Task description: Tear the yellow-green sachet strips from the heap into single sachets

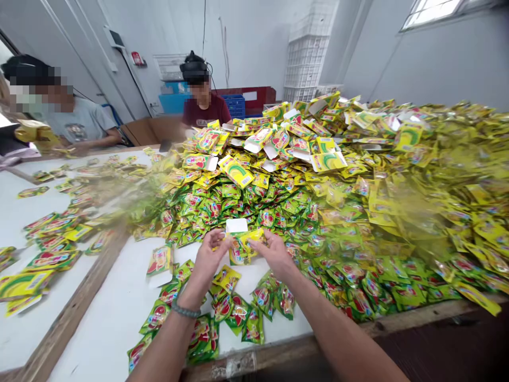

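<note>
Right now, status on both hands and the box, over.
Left hand and right hand both gripping yellow box, flap open. Loose sachets below wrists. Sachet heap close behind.

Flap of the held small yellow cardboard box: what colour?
The flap of the box is white; head view.

The carton [243,245] is printed yellow with green and red markings, and its flap [236,225] is left plain white. The sachets [238,313] are coloured bright green and yellow, each marked with a red emblem. The table [115,313] is finished in white and edged in brown wood. A grey wristband [185,310] is seen. One co-worker's shirt [207,111] is maroon, and the stacked crates [306,58] are white
</note>
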`<action>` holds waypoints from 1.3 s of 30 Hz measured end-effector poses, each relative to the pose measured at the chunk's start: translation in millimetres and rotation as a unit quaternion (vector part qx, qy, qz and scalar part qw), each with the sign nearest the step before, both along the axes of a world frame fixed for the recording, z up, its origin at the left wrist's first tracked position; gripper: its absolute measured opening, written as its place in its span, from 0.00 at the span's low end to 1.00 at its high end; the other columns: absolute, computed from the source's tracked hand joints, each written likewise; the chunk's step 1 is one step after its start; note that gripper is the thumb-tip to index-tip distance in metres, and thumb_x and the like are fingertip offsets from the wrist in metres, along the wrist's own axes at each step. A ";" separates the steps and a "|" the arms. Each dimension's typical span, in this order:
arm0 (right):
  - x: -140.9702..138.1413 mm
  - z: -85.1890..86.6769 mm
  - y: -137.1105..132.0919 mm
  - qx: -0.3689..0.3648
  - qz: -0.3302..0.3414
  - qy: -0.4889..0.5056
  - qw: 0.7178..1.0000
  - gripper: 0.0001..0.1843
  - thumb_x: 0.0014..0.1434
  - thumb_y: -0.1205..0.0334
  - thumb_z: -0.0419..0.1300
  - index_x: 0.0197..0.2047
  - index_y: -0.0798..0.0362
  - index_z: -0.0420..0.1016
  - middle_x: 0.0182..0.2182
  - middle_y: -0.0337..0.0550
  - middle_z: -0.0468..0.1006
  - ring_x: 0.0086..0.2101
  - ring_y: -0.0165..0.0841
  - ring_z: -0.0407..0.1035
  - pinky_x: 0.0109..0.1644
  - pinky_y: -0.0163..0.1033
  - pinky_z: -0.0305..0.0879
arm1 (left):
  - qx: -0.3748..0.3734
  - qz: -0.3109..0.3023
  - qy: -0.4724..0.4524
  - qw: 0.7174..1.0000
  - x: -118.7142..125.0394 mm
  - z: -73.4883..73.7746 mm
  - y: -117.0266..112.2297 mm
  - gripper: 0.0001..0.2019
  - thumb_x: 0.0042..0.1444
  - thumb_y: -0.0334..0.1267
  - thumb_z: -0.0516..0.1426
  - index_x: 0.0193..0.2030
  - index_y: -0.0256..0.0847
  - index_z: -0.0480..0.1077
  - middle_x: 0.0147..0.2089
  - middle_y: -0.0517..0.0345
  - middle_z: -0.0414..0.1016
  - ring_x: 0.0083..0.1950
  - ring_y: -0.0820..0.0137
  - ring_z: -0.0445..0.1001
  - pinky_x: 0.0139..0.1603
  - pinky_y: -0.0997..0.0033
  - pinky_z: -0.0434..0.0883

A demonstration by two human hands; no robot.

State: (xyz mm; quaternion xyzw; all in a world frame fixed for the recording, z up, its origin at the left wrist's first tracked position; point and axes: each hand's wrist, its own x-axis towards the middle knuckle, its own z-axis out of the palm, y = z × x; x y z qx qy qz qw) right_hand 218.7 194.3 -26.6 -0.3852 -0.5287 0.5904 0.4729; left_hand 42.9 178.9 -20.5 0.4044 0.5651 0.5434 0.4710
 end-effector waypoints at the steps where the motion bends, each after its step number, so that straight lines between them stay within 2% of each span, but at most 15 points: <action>1: -0.1 -0.9 0.5 -0.033 0.018 0.047 0.998 0.17 0.53 0.50 0.64 0.41 0.53 0.72 0.34 0.42 0.78 0.33 0.36 0.73 0.39 0.41 0.70 | 0.006 -0.032 -0.008 0.999 2.0 -5.0 -0.9 0.24 0.43 0.48 0.66 0.44 0.38 0.70 0.43 0.52 0.78 0.41 0.68 0.76 0.42 0.71 0.71; 4: 2.1 -2.3 2.4 -0.071 0.040 0.087 0.993 0.18 0.51 0.50 0.65 0.40 0.53 0.72 0.32 0.41 0.78 0.30 0.34 0.71 0.35 0.39 0.69 | 0.001 -0.111 -0.043 0.993 4.7 -12.0 -3.2 0.23 0.45 0.48 0.65 0.46 0.37 0.70 0.42 0.51 0.80 0.42 0.64 0.77 0.46 0.65 0.72; 8: 8.3 0.2 9.4 0.007 -0.079 0.045 0.996 0.17 0.53 0.50 0.64 0.39 0.53 0.72 0.30 0.38 0.75 0.29 0.30 0.68 0.33 0.35 0.65 | 0.005 -0.143 0.032 0.989 1.8 -8.8 -6.4 0.20 0.46 0.47 0.65 0.43 0.38 0.74 0.40 0.54 0.81 0.41 0.64 0.77 0.42 0.69 0.72; 10: 11.2 2.0 12.6 0.045 -0.107 0.001 0.993 0.16 0.54 0.49 0.62 0.39 0.53 0.72 0.31 0.39 0.75 0.30 0.30 0.67 0.35 0.35 0.65 | 0.007 -0.152 0.060 0.987 0.5 -8.7 -8.3 0.20 0.47 0.47 0.65 0.44 0.39 0.74 0.40 0.56 0.81 0.41 0.64 0.77 0.39 0.71 0.72; 13: 16.2 3.5 13.8 0.074 -0.059 -0.115 0.989 0.15 0.56 0.50 0.59 0.37 0.53 0.72 0.31 0.39 0.76 0.31 0.31 0.67 0.36 0.35 0.64 | 0.004 -0.146 0.062 0.987 -0.7 -12.9 -10.8 0.20 0.48 0.47 0.65 0.45 0.39 0.74 0.37 0.56 0.81 0.36 0.67 0.77 0.36 0.73 0.71; 17: 24.8 4.4 13.1 0.099 0.033 -0.244 0.964 0.13 0.56 0.51 0.59 0.33 0.53 0.73 0.29 0.38 0.74 0.30 0.31 0.64 0.34 0.35 0.60 | -0.008 -0.148 0.055 0.987 -2.8 -17.2 -12.7 0.17 0.48 0.46 0.65 0.42 0.38 0.75 0.35 0.56 0.80 0.33 0.70 0.75 0.34 0.75 0.69; 20: 27.6 5.2 13.9 0.138 0.034 -0.280 0.949 0.12 0.55 0.53 0.60 0.29 0.53 0.72 0.29 0.39 0.72 0.31 0.31 0.63 0.36 0.35 0.58 | -0.018 -0.158 0.056 0.986 -3.6 -15.6 -13.9 0.17 0.47 0.46 0.66 0.41 0.38 0.75 0.35 0.56 0.80 0.33 0.70 0.75 0.34 0.76 0.69; 26: 24.8 8.9 13.2 0.143 -0.041 -0.264 0.953 0.18 0.54 0.51 0.60 0.21 0.53 0.64 0.24 0.36 0.64 0.29 0.29 0.59 0.33 0.34 0.54 | -0.030 -0.160 0.071 0.984 -1.8 -10.3 -14.4 0.18 0.43 0.45 0.67 0.39 0.38 0.76 0.29 0.60 0.79 0.26 0.74 0.71 0.26 0.78 0.64; 30: 22.1 10.7 11.0 0.124 -0.033 -0.227 0.965 0.17 0.52 0.50 0.62 0.23 0.54 0.68 0.24 0.35 0.67 0.28 0.29 0.60 0.33 0.34 0.55 | -0.041 -0.191 0.065 0.979 1.9 -8.1 -14.1 0.19 0.45 0.45 0.66 0.43 0.39 0.76 0.37 0.57 0.81 0.33 0.69 0.75 0.32 0.75 0.69; 33: 19.2 7.3 10.0 0.088 -0.049 -0.175 0.979 0.15 0.49 0.50 0.64 0.30 0.54 0.74 0.27 0.36 0.72 0.30 0.31 0.64 0.34 0.34 0.58 | -0.065 -0.212 0.021 0.975 4.9 -4.8 -14.3 0.21 0.45 0.45 0.67 0.46 0.40 0.76 0.42 0.55 0.81 0.36 0.67 0.77 0.37 0.72 0.71; 36: 15.0 0.9 9.7 0.080 -0.091 -0.160 0.980 0.17 0.49 0.49 0.64 0.32 0.54 0.75 0.28 0.38 0.74 0.30 0.31 0.65 0.34 0.34 0.60 | -0.101 -0.206 -0.048 0.972 6.0 0.1 -15.4 0.21 0.42 0.43 0.68 0.45 0.40 0.76 0.39 0.56 0.82 0.34 0.68 0.77 0.35 0.73 0.72; 39: 10.3 -4.8 9.1 0.097 -0.091 -0.168 0.977 0.17 0.49 0.48 0.65 0.31 0.54 0.74 0.27 0.37 0.73 0.29 0.30 0.64 0.33 0.34 0.59 | -0.142 -0.200 -0.101 0.964 5.9 3.0 -17.5 0.21 0.39 0.41 0.70 0.43 0.39 0.77 0.34 0.57 0.82 0.29 0.70 0.77 0.31 0.75 0.72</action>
